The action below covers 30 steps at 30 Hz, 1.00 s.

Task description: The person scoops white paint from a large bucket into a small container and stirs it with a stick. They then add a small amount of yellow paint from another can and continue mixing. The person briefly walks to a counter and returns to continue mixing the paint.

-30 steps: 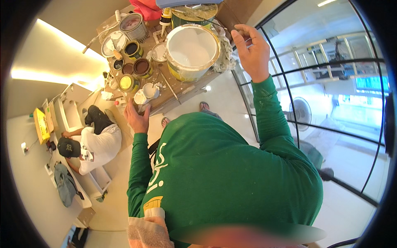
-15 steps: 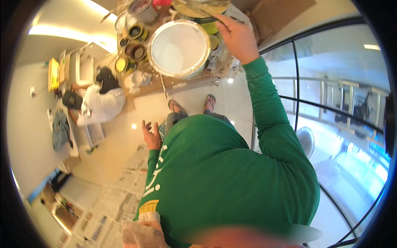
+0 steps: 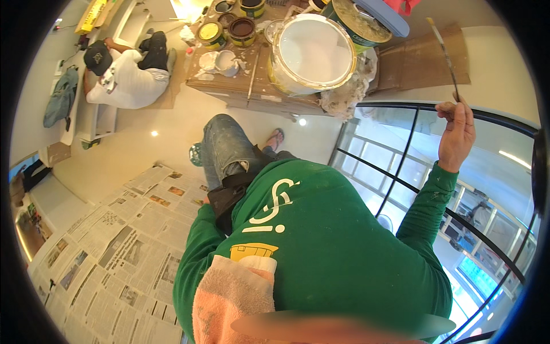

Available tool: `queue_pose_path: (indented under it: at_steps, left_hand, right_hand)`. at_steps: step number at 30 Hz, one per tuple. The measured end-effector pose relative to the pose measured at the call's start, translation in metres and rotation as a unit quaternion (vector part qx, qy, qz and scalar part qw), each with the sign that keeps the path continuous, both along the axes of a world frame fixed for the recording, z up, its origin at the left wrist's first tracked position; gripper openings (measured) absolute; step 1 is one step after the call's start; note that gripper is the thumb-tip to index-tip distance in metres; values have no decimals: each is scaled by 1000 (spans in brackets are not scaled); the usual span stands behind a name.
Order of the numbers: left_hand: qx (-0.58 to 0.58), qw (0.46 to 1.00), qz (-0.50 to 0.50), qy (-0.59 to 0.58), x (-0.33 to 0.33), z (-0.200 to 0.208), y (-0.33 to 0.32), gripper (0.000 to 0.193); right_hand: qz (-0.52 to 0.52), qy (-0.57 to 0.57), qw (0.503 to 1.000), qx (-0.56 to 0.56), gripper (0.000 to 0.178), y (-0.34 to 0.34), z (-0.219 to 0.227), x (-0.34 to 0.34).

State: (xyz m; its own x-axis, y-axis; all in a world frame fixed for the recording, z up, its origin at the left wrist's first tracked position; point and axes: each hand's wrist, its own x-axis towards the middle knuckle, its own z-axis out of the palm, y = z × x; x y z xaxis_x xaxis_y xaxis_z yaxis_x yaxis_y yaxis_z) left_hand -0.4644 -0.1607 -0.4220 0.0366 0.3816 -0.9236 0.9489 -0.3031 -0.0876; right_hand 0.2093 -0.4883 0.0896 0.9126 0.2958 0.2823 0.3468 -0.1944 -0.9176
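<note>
Raised at the right, my right hand [image 3: 456, 129] is closed around the lower end of a thin, long-handled paintbrush [image 3: 442, 49], which points up with a yellowish tip. The hand is in front of a black-framed glass panel, apart from the table. My left hand [image 3: 206, 200] is down by my hip, almost wholly hidden by my sleeve and a dark pouch; its fingers do not show clearly. A large bucket of white paint [image 3: 274, 54] stands on the cardboard-covered table [image 3: 229, 92], with a big can [image 3: 366, 31] behind it.
Small paint tins [image 3: 242, 31], a white-smeared cup [image 3: 227, 62] and a thin stick [image 3: 254, 71] crowd the table. Crumpled plastic [image 3: 350, 97] hangs off its corner. A person [image 3: 129, 80] in white crouches at the left. Newspaper [image 3: 114, 252] covers floor there; glass panels [image 3: 395, 143] stand right.
My right hand has moved from over the big can, out to the right, with the brush upright. My left hand, open before, has dropped beside my hip. My body has turned and stepped.
</note>
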Motion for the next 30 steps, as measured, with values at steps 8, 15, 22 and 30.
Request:
queue_pose_path:
  at_steps: [8,15,22,30]
  left_hand:
    - [27,996,48,-69,23,26,-34,56]
    - [43,994,42,-91,18,35,-24,54]
    - [220,943,108,-226,75,76,30,54]
    - [307,527,269,-745,330,336,205,35]
  right_hand:
    - [51,136,954,262,29,5,-22,27]
    - [33,210,942,259,32,6,-25,28]
    - [68,199,923,324,36,16,-17,22]
    - [145,128,926,324,37,125,12,-33]
